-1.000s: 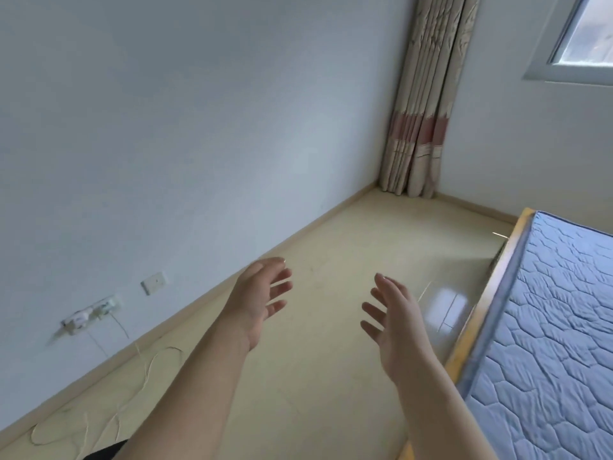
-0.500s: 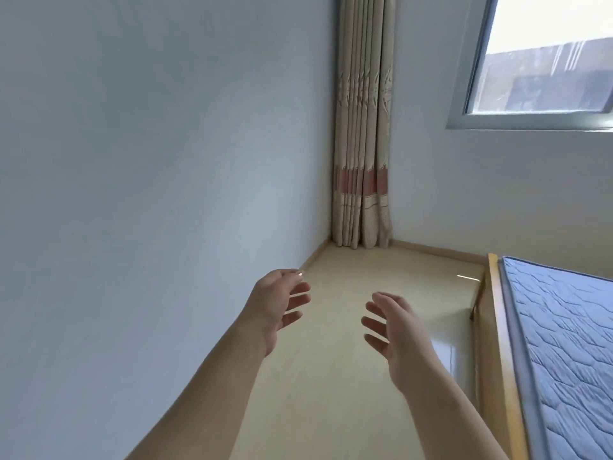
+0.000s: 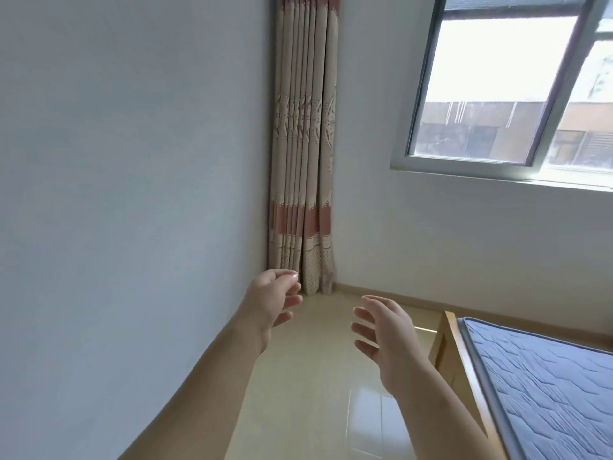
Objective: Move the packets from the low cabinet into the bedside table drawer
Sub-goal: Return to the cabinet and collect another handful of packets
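Both hands reach out in front, empty. The left hand (image 3: pixel 272 300) has its fingers loosely curled with nothing between them. The right hand (image 3: pixel 384 333) is spread and relaxed, palm turned toward the left one. Held this way they look ready to reach rather than to carry, so I judge that none of the packets is in transit. No packets, low cabinet or bedside table drawer show anywhere. Beyond the left hand a curtain (image 3: pixel 302 161) fills the corner. A mattress (image 3: pixel 547 400) lies to the right of the right hand, and the floor (image 3: pixel 315 386) is beneath both.

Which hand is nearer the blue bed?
The right hand, on the side of the blue mattress; the left hand is by the wall.
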Demonstrator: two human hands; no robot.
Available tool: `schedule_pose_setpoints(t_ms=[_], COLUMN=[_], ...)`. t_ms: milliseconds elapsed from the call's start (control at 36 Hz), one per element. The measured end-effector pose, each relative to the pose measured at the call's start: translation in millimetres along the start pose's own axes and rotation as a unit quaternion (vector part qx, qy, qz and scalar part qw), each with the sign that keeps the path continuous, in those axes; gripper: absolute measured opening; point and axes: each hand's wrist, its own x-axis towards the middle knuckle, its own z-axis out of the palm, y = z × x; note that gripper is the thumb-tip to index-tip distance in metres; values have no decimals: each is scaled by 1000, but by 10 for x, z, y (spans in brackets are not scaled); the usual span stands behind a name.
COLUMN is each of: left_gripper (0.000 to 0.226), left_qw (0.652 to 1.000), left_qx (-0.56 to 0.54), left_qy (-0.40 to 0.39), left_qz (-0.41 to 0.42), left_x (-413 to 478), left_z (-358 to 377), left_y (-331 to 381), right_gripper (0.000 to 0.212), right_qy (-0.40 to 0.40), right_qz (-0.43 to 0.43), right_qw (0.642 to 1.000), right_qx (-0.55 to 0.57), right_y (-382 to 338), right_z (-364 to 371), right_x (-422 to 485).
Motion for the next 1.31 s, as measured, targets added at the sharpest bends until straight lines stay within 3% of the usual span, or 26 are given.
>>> schedule_pose_setpoints(t_ms=[250, 389, 583, 806, 1306], left_gripper=[12, 11, 13, 8, 14], left_qw=[998, 993, 987, 975, 970], left_qx=[-1, -1, -9, -101, -2], left_qy=[-62, -103, -135, -139, -188], left_qz=[2, -50, -86, -138, -154], left_x=[2272, 3151, 4445, 5917, 9139], left_z=[449, 840, 1793, 3142, 5610], left_y=[316, 166, 43, 114, -421], right_gripper=[10, 10, 12, 10, 12], right_qy=[54, 91, 147, 183, 260], right_qz=[-11, 11, -2, -6, 78], right_qw=[998, 995, 988, 981, 959], right_qx=[15, 41, 50, 65, 86], right_y=[-379, -327, -501, -981, -1259], right_z=[478, 430, -132, -951, -2165], right_x=[1921, 2743, 4181, 5947, 9614])
